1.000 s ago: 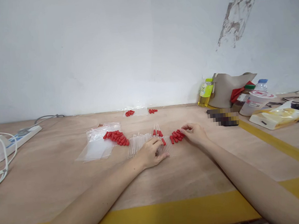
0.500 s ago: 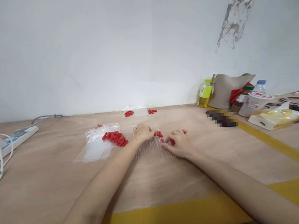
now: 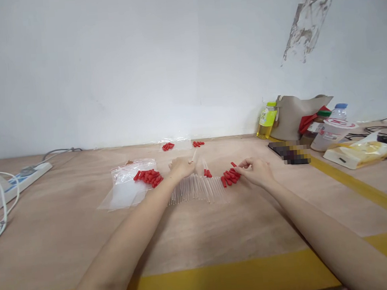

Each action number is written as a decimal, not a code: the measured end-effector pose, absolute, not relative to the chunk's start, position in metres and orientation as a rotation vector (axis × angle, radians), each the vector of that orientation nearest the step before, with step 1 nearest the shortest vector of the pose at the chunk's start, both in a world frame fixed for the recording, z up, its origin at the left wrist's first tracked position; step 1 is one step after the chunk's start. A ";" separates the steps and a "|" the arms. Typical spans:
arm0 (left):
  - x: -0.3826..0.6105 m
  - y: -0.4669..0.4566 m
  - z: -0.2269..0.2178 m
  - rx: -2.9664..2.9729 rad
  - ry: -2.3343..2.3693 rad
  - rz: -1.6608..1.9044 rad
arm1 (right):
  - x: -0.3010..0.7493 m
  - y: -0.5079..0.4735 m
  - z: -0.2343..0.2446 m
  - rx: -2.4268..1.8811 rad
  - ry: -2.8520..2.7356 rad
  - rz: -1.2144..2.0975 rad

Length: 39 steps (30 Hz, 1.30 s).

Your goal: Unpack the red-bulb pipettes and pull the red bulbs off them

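My left hand (image 3: 181, 168) is closed around a thin clear tube (image 3: 194, 154), its tip pointing up and away. Below it a row of clear dropper tubes (image 3: 197, 189) lies fanned out on the table. Two tubes fitted with red rubber bulbs (image 3: 208, 174) lie just behind the row. On the right, my right hand (image 3: 258, 171) pinches a red rubber bulb (image 3: 234, 164) at the edge of a small pile of red bulbs (image 3: 230, 178). A larger heap of red bulbs (image 3: 148, 177) rests partly on a clear zip bag (image 3: 126, 192) at the left.
Two small red groups lie near the wall with a clear plastic bag (image 3: 181, 143). A white power strip (image 3: 31, 175) with cables is at the far left. At the right are a phone (image 3: 295, 155), a yellow-capped bottle (image 3: 267, 120), a grey bag (image 3: 288, 117), a cup (image 3: 331, 134) and a yellow packet (image 3: 356, 151).
My right hand has moved right, off the tubes and over to the small pile of red bulbs, which now shows. My left hand has shifted slightly left, and a tube now shows in it.
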State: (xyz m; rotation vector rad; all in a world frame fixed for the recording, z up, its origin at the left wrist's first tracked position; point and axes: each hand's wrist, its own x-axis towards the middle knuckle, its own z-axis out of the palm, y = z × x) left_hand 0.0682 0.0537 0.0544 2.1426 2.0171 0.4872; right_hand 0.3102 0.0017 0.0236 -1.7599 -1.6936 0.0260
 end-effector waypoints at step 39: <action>0.003 -0.036 0.009 3.153 1.123 0.989 | 0.228 -0.046 -0.003 -0.897 -2.215 -0.427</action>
